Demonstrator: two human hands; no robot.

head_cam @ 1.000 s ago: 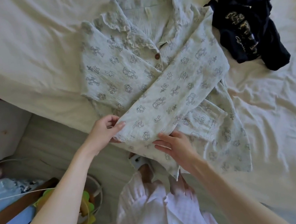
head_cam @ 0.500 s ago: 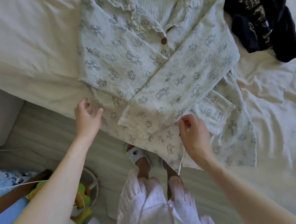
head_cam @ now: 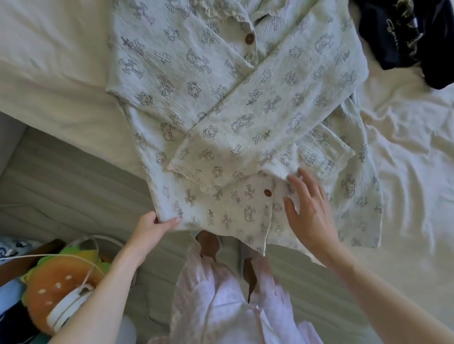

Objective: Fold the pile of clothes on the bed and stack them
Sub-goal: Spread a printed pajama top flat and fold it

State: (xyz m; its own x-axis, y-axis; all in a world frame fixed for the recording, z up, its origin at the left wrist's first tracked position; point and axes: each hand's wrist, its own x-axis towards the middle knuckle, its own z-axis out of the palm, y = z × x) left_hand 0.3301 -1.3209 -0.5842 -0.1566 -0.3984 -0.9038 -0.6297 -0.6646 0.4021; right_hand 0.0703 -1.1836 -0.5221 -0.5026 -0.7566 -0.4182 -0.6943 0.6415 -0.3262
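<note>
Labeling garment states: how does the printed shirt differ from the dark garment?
The printed shirt is pale, spread flat with a sleeve folded across; the dark garment is navy and crumpled in a heap. The left hand grips the shirt's hem and the right hand rests on it; the dark garment lies untouched. Both are on the bed.

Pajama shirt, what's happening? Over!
Left hand pinching pajama shirt hem corner. Right hand open, flat on it. Sleeve folded across. Dark garment clear, unfolded.

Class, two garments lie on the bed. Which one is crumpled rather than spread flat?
The dark navy garment at the far right lies bunched; the pale printed pyjama shirt is spread flat.
</note>
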